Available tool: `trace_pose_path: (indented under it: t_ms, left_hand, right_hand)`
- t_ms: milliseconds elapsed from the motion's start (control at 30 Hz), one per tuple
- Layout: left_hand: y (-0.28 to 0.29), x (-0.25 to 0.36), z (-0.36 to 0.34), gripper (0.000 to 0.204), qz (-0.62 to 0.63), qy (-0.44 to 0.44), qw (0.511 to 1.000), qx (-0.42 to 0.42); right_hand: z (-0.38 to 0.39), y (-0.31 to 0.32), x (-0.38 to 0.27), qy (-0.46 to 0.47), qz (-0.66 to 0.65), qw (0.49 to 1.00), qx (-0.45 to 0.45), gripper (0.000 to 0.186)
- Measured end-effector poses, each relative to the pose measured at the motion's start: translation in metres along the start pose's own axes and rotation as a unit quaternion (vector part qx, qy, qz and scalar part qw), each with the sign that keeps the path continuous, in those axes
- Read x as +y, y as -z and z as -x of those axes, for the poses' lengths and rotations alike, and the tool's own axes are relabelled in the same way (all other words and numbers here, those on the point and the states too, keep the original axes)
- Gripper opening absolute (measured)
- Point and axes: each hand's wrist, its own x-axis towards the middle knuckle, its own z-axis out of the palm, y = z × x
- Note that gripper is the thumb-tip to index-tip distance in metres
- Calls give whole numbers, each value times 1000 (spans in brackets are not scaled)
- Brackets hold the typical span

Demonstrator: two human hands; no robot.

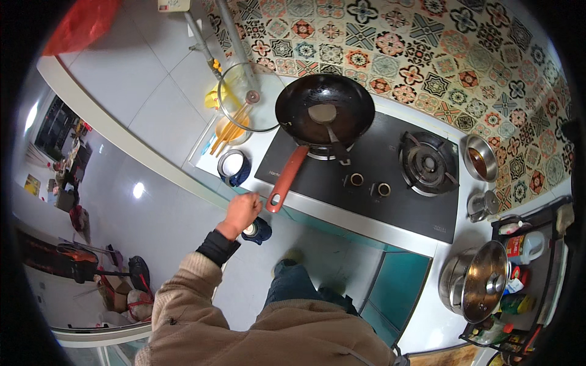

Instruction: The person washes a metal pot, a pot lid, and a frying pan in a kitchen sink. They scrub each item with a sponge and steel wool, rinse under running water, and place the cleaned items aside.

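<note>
My left hand point(243, 213) is closed in a fist, palm down, in front of the counter's edge. Whatever its fingers may hold is hidden. Just right of it, apart, is the red handle point(288, 177) of a dark wok point(299, 100) on the left burner. A wok spatula point(323, 114) lies inside the wok, its dark handle hanging over the near rim. Beside my wrist shows a small dark blue thing point(261, 232) with a whitish round part; I cannot tell whether my hand touches it. My right hand is out of view.
A blue container with white contents point(232, 165), chopsticks point(231, 129) and a glass lid point(268, 125) stand left of the stove point(366, 195). Rightward are the bare burner point(428, 163), a steel bowl point(480, 157), a lidded pot point(485, 280) and a bottle rack point(552, 268).
</note>
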Motion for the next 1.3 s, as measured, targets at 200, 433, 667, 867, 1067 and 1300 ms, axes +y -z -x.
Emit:
trace_pose_path:
  t_ms: [200,433,667,867,1067,1300]
  left_hand:
    - [7,17,-60,15,91,-115,989,-13]
    - [56,-90,-93,15,125,-51,988,75]
    - [68,-216,-112,35,82,60,985,143]
    - [55,-232,-102,33,135,93,974,156]
    - [58,-230,-80,20,159,79,979,98]
    - [61,-237,-61,12,168,36,985,29]
  right_hand:
    - [127,-28,-141,87,-21,981,-170,16]
    - [325,-136,-456,253,-264,779,-510,23]
    - [415,-186,-616,-67,-379,614,-690,35]
    - [419,-194,-666,-196,-406,487,-748,42]
    - [435,-219,-681,-211,-374,535,-728,33]
    - [447,-219,-683,-156,-362,605,-692,27]
